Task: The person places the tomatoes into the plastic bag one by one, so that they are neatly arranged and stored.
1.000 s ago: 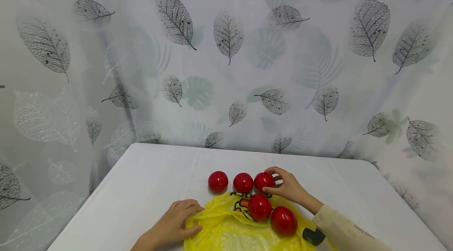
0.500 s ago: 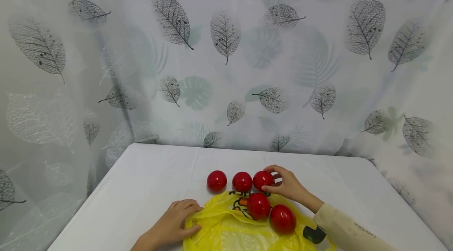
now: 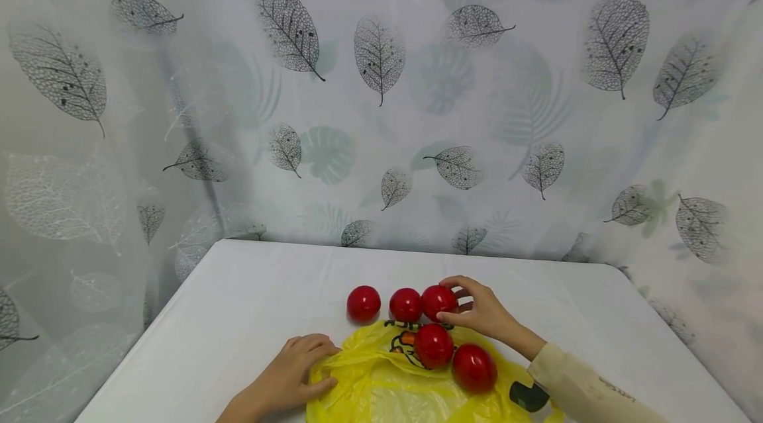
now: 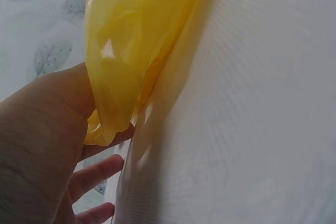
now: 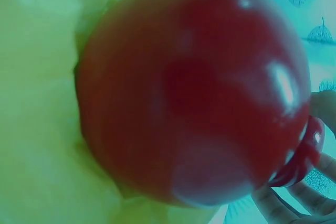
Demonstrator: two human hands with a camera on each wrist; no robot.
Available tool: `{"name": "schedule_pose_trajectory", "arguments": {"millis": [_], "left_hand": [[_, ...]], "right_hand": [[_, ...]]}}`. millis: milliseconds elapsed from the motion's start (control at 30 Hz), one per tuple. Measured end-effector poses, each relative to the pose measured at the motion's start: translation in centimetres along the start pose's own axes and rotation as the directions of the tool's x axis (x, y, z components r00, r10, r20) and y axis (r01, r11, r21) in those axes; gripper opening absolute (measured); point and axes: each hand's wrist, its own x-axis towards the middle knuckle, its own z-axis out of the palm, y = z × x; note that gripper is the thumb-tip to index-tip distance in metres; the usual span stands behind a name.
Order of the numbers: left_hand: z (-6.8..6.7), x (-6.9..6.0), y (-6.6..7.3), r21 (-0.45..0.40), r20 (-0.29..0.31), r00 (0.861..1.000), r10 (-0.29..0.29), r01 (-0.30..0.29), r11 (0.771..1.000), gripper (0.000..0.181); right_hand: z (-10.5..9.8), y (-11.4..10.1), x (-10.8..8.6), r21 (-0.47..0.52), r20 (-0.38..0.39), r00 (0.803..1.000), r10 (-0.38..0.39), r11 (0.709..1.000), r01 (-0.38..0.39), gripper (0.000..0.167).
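Observation:
In the head view my right hand (image 3: 479, 310) holds a shiny red ball (image 3: 437, 302) between thumb and fingers. That ball ends a row, with a second red ball (image 3: 406, 305) touching or nearly touching it and a third red ball (image 3: 363, 304) standing apart at the left. Two larger-looking red balls, an upper one (image 3: 433, 346) and a lower one (image 3: 474, 369), lie on a crumpled yellow plastic bag (image 3: 381, 380). My left hand (image 3: 292, 373) holds the bag's left edge. In the left wrist view the yellow plastic (image 4: 131, 35) passes between thumb and fingers. A near red ball (image 5: 194, 87) fills the right wrist view.
A white table (image 3: 250, 290) carries everything. Behind it and along both sides hangs a pale curtain (image 3: 387, 132) printed with leaves. The bag bears black and orange print, and a dark patch (image 3: 528, 396) shows near the right sleeve (image 3: 578, 380).
My right hand has slid its red ball slightly left, closing the small gap to the middle ball of the row. The left hand keeps its place on the bag. The head view has shifted a little.

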Motion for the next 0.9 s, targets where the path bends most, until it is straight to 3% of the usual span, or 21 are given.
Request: {"name": "schedule_pose_trajectory", "arguments": {"millis": [900], "left_hand": [[0.0, 0.0, 0.2, -0.007, 0.01, 1.0, -0.01, 0.011, 1.0, 0.045]], "right_hand": [[0.6, -2.5, 0.1, 0.074, 0.034, 0.999, -0.003, 0.997, 0.001, 0.053]]}}
